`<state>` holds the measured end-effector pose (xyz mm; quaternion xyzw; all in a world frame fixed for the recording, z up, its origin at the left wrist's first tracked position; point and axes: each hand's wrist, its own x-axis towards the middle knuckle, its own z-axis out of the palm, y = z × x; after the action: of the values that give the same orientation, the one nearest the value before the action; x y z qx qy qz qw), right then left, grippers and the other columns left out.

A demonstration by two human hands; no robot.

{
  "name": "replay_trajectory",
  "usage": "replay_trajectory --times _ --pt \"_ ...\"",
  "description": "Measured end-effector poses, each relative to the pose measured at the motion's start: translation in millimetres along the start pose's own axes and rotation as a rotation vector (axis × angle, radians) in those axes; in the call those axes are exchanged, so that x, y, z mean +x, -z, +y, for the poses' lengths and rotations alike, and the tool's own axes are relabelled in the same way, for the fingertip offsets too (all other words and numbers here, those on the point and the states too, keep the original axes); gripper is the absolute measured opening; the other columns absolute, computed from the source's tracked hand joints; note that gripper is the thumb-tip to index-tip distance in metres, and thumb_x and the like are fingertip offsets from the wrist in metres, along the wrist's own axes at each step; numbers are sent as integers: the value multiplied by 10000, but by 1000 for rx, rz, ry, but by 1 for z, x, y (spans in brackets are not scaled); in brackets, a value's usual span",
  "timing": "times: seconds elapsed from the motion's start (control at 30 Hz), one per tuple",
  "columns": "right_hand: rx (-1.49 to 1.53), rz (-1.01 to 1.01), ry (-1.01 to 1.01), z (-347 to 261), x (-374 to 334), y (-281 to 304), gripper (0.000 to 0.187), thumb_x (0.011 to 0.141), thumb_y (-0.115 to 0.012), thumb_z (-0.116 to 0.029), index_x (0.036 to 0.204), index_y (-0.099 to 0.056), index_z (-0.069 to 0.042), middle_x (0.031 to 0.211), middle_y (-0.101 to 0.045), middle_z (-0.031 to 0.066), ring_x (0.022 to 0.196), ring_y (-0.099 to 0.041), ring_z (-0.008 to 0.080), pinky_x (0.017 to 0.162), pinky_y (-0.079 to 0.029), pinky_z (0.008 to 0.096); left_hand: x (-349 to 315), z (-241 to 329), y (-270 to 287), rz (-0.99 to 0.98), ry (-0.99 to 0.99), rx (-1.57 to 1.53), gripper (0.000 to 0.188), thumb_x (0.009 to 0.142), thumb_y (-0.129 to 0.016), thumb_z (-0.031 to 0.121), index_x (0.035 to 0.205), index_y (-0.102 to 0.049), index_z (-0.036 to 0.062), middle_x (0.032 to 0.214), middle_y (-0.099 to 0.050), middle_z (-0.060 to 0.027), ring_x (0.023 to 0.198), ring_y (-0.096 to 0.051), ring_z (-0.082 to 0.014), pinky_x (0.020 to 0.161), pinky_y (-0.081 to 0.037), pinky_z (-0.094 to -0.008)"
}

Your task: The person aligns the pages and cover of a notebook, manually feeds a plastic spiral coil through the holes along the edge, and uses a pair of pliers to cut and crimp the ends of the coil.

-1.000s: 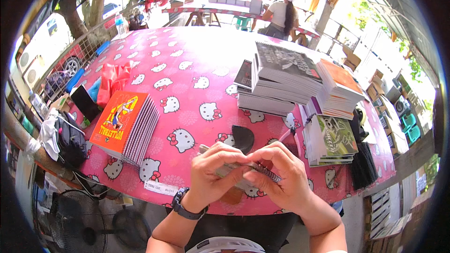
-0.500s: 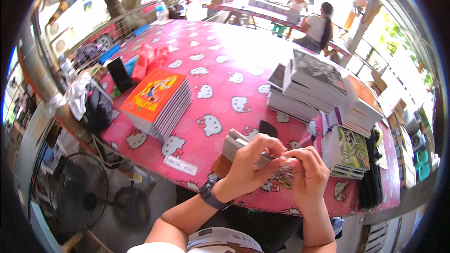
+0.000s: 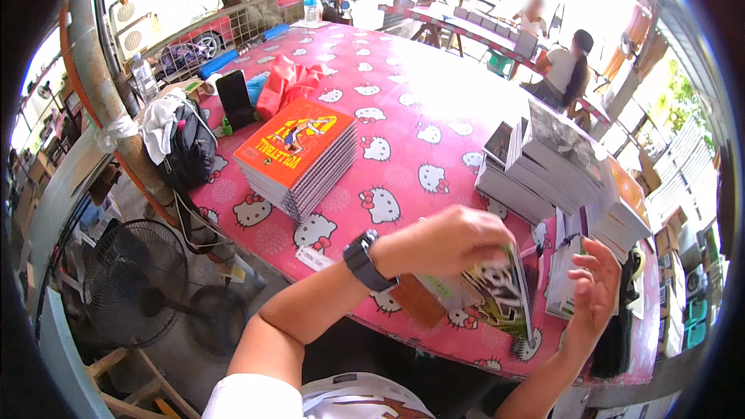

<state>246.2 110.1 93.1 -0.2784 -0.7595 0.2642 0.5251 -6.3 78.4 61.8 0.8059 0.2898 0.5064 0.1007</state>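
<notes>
Two-handed in the head view: curling the left hand over the green-and-black notebook, near and right on the pink table, too blurred to tell whether gripping; holding the right hand open beyond it. Best to steady the notebook, sparing its cover. Unlike half a second ago, now parted.

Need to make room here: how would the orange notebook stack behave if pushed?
The orange notebook stack is probably heavy, being several notebooks deep. Layers may slide apart, since no band shows around them. Tipping seems unlikely: its base is broad.
</notes>
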Motion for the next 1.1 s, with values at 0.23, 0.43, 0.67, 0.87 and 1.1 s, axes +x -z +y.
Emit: replay_trajectory --times 0.23,0.43,0.67,0.87,1.1 --pt "446 85 -114 21 -17 38 458 848 -636 -300 1131 -507 35 1111 -551 136 893 -554 156 711 -448 252 -95 -4 169 1282 281 66 304 934 -541 143 1230 -515 78 1057 -589 -31 913 -577 -100 747 -459 -226" --pt "552 21 -264 42 -24 20 369 839 -659 -235 1064 -529 27 1078 -546 143 827 -580 156 693 -458 257 -232 -39 220 1207 663 714 302 911 -540 130 1207 -559 73 1052 -629 -74 812 -592 -192 717 -461 -313" --pt "545 7 -247 33 -24 15 342 834 -670 -221 1041 -541 18 1054 -543 133 829 -582 171 696 -458 258 -235 -30 204 756 1071 1526 444 816 -602 146 1250 -522 105 1301 -469 -141 1182 -441 -303 989 -333 -455" --pt "467 -3 -236 28 -24 8 325 836 -676 -236 1012 -552 8 1036 -543 120 822 -564 154 712 -451 249 -119 -39 166 189 715 1316 623 732 -713 355 1206 -551 -14 1281 -500 -219 1244 -411 -345 1046 -324 -409" --pt "-34 33 -161 50 -27 53 273 863 -643 -250 978 -575 -12 965 -580 100 878 -554 165 769 -444 277 -107 -47 170 -15 963 1088 351 620 -820 230 793 -598 22 819 -581 -127 740 -582 -291 692 -469 -371"
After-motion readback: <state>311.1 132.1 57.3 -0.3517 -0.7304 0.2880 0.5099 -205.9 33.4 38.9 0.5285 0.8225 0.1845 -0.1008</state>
